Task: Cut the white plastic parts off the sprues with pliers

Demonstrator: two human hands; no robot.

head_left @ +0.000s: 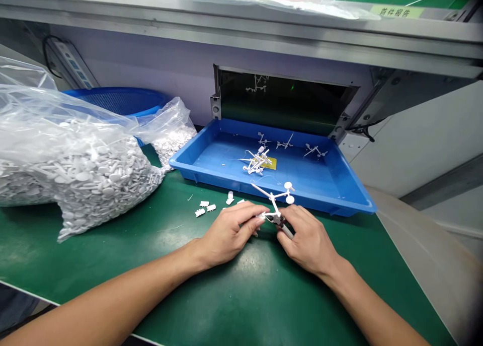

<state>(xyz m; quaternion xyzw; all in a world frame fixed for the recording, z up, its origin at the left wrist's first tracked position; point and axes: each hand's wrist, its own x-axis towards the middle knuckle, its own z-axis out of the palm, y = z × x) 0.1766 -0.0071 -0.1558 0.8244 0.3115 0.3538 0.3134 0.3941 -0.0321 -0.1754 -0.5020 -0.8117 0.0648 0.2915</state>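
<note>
Between my two hands is a branched white plastic piece (pixel 272 197) with round discs at its upper right end. My left hand (pixel 232 231) pinches its lower left part between thumb and fingers. My right hand (pixel 307 237) is closed around small cutting pliers (pixel 287 231), whose jaws touch the lower end of the branched piece. Several small white parts (pixel 204 204) lie on the green table (pixel 241 300), just left of and beyond my left hand.
Beyond my hands a blue tray (pixel 271 192) holds more branched white pieces (pixel 258 160) and a yellow item (pixel 270 163). Clear bags of white parts (pixel 101 185) stand at left, before a blue basket (pixel 116 100). A metal shelf edge (pixel 241 28) crosses above.
</note>
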